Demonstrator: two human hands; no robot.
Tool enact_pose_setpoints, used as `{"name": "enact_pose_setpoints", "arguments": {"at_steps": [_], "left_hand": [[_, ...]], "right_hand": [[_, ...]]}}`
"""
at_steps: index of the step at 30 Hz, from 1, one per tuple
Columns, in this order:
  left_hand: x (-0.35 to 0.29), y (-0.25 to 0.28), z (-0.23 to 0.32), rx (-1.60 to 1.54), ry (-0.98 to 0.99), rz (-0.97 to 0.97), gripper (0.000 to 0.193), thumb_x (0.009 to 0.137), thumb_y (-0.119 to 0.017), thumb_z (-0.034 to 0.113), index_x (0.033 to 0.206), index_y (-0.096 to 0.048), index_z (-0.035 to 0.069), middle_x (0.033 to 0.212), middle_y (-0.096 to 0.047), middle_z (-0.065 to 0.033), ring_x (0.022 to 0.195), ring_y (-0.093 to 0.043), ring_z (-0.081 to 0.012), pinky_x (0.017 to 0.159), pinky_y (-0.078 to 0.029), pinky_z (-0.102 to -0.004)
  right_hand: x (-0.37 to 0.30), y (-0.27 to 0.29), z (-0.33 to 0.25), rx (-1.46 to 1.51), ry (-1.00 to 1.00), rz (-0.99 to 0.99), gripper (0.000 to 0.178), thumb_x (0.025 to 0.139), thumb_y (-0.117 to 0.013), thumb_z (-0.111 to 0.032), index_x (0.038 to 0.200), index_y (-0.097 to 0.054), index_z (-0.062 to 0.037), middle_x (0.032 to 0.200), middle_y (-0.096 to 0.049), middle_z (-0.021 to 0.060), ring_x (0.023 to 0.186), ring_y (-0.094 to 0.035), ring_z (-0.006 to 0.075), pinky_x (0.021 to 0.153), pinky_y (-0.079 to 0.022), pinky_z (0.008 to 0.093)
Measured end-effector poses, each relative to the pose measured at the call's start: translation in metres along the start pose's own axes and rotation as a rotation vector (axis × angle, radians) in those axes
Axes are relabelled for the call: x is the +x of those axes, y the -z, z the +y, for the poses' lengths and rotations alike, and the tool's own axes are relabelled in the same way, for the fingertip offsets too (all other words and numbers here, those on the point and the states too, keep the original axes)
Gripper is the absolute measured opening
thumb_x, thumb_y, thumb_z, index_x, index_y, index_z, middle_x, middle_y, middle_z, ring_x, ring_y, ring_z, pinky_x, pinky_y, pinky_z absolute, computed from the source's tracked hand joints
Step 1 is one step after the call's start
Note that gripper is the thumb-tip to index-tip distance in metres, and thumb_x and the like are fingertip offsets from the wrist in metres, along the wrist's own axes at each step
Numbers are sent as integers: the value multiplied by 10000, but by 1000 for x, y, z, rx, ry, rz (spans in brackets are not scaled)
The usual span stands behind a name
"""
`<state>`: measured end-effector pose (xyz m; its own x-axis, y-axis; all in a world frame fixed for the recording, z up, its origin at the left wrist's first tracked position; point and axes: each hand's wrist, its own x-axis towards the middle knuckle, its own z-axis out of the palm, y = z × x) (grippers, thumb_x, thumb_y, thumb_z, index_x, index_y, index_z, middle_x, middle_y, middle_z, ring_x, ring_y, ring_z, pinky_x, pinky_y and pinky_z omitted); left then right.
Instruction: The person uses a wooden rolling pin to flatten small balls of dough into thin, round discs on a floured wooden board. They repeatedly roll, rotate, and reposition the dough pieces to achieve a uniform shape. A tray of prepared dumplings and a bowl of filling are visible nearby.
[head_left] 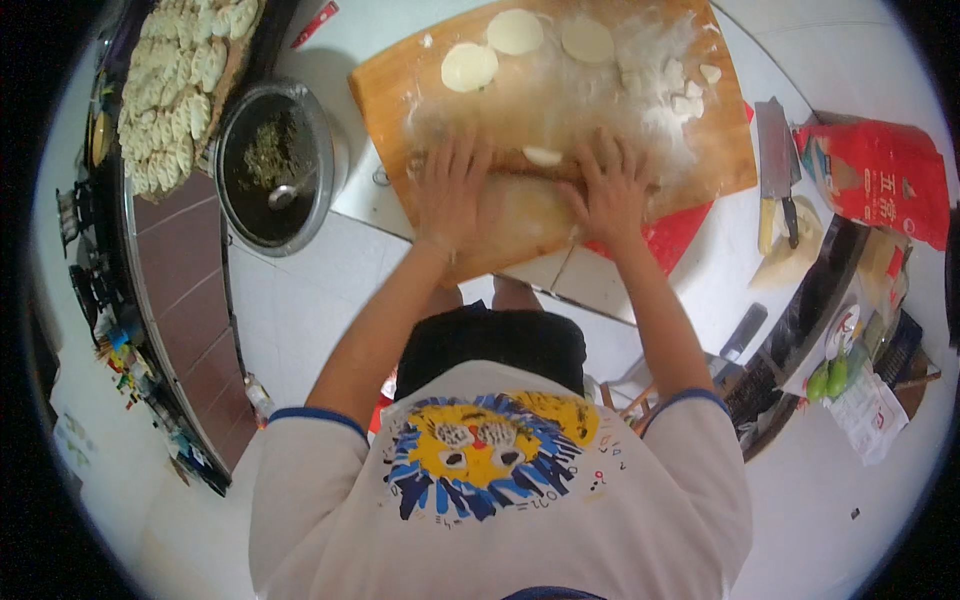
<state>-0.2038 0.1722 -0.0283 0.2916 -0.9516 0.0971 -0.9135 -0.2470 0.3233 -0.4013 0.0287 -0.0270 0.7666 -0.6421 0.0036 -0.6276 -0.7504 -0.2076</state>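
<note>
Both my hands lie over a wooden rolling pin (562,172) that runs crosswise on a floury wooden board (385,85). My left hand (450,195) rests flat on the pin's left part, fingers stretched forward. On its right part my right hand (612,190) lies with fingers spread and the thumb pointing inward. A small pale dough piece (543,156) shows at the pin's far side between my hands. Farther back on the board are round dough wrappers (514,33), and small dough lumps (686,100) sit at the right amid loose flour.
To the left stands a metal bowl (228,185) of dark filling with a spoon (283,196). Beyond it is a tray of shaped dumplings (170,100). A cleaver (774,150) and a red bag (875,180) lie right of the board. Red material (680,235) shows under the board's near right edge.
</note>
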Motion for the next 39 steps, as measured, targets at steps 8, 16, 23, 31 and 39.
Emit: {"name": "enact_pose_setpoints", "arguments": {"at_steps": [8, 16, 23, 31, 39], "left_hand": [[22, 25, 36, -563, 140, 317, 493, 878, -595, 202, 1308, -464, 1, 1337, -468, -180, 1242, -428, -330, 1071, -326, -449], [15, -14, 67, -1734, 694, -355, 292, 873, -644, 108, 1142, -574, 17, 1039, -630, -87, 945, -607, -159, 839, -505, -294], [22, -25, 57, -923, 595, -449, 304, 894, -624, 162, 1148, -569, 5, 1039, -634, -145, 950, -621, -259, 815, -513, -371], [-32, 0, 23, 96, 81, -47, 589, 917, -534, 300, 1437, -355, 91, 1499, -306, -175, 1360, -294, -381, 1105, -263, -505], [-28, -15, 6, 36, 75, -165, 599, 933, -477, 252, 1481, -285, 104, 1539, -243, -164, 1398, -235, -382, 1128, -202, -534]], "right_hand": [[-12, 3, 14, 541, -118, -223, 369, 904, -606, -369, 1074, -572, -44, 788, -608, 128, 632, -570, 285, 578, -442, 373], [-67, 15, -9, 1023, -426, -25, 306, 818, -697, -187, 1043, -554, -36, 843, -614, 165, 737, -617, 310, 626, -478, 397], [-76, 19, 25, 234, -396, 127, 462, 700, -718, -88, 1121, -528, -102, 998, -585, 145, 867, -605, 370, 672, -506, 457], [-32, 18, 28, 122, 113, -128, 442, 834, -636, -337, 1214, -538, -135, 1260, -525, 130, 1109, -531, 325, 911, -432, 461], [-57, 1, 14, -69, -111, -23, 587, 890, -497, -534, 1389, -484, -224, 1526, -298, 134, 1419, -215, 368, 1125, -84, 622]]}}
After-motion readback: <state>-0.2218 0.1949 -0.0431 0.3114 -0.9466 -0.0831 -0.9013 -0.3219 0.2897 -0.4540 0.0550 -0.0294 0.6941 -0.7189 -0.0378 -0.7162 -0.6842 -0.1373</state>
